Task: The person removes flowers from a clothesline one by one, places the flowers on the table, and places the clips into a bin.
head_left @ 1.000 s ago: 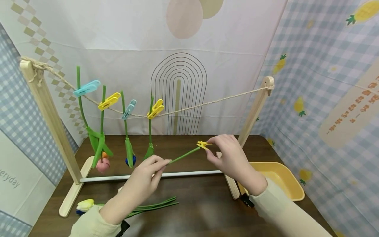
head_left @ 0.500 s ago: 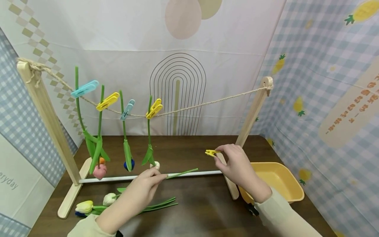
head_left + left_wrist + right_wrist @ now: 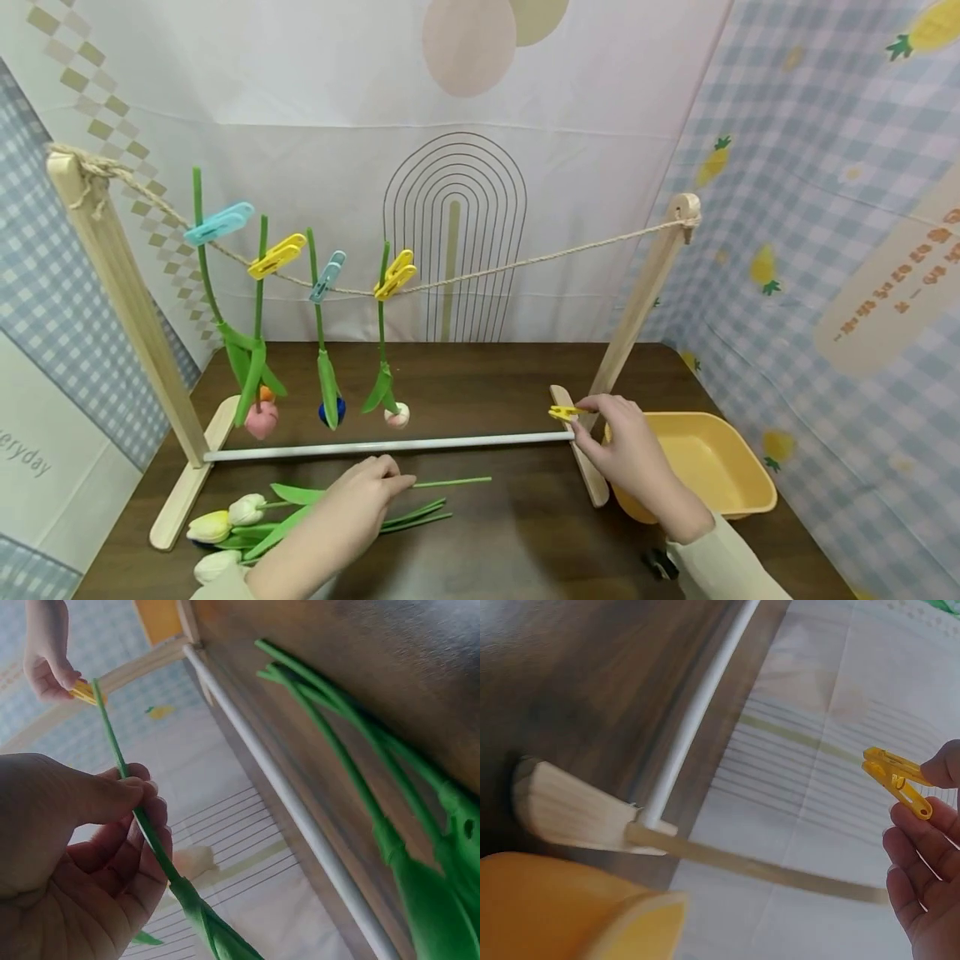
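Note:
Low over the table, my left hand [image 3: 358, 504] pinches the thin green stem [image 3: 111, 733] of an artificial tulip between thumb and fingers. Its bare stem end points right, and the green leaf sleeve [image 3: 212, 926] lies below my fingers. Which flower head belongs to it I cannot tell. Beside the right post, my right hand [image 3: 626, 442] holds a yellow clothespin [image 3: 896, 780] by its handles, thumb on one side and fingers on the other. The clothespin is apart from the stem. Under the left forearm lie more tulips, with white heads [image 3: 216, 565] and a yellow one [image 3: 208, 527].
A twine line [image 3: 517, 265] sags between two wooden posts [image 3: 637, 308]. Several tulips hang upside down from it by blue clothespins [image 3: 220, 223] and yellow clothespins [image 3: 277, 256]. A white rod [image 3: 480, 442] joins the post feet. At right stands a yellow basin [image 3: 738, 500].
My left hand has lowered with the tulip toward the table. The clothespin has come away from the stem end; my right hand has carried it right and down toward the basin.

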### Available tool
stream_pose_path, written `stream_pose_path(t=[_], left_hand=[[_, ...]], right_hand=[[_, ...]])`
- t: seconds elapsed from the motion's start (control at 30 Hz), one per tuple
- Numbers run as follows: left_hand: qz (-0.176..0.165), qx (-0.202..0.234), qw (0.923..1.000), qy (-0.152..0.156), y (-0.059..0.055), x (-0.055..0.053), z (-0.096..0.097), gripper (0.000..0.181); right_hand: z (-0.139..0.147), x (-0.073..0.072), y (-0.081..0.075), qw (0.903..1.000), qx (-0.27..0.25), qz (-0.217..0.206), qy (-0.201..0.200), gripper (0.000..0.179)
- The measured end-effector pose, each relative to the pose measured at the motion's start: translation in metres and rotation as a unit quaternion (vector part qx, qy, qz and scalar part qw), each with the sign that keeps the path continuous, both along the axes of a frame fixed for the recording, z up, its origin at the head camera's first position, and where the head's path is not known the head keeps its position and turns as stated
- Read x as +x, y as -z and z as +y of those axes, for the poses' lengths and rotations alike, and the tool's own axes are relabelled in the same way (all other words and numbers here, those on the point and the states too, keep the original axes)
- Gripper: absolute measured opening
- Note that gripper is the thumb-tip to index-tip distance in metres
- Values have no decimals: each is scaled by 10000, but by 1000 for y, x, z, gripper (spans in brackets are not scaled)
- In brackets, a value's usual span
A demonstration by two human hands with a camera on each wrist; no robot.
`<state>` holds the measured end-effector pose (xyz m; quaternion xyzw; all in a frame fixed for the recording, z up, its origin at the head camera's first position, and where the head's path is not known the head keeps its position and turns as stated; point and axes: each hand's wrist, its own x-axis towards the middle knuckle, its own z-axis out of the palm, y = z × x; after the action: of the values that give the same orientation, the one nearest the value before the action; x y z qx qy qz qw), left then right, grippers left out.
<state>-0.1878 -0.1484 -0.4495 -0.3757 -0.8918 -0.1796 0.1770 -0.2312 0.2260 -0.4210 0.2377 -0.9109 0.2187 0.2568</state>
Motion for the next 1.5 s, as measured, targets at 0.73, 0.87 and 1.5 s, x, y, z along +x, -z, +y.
stream_pose_path(t=[0.73, 0.87, 1.5], left_hand=[[-278, -983, 9934, -525, 7, 7, -7, 30], [-223, -1090, 9916, -660, 12, 8, -11, 28], [-434, -1387, 9854, -891, 32, 9, -20, 18]], right_hand=[[73, 28, 32, 9852, -637, -872, 1331, 22], [82, 29, 36, 9817, -590, -970, 1526, 23], [105, 23, 51, 9496, -103, -2409, 2002, 30]])
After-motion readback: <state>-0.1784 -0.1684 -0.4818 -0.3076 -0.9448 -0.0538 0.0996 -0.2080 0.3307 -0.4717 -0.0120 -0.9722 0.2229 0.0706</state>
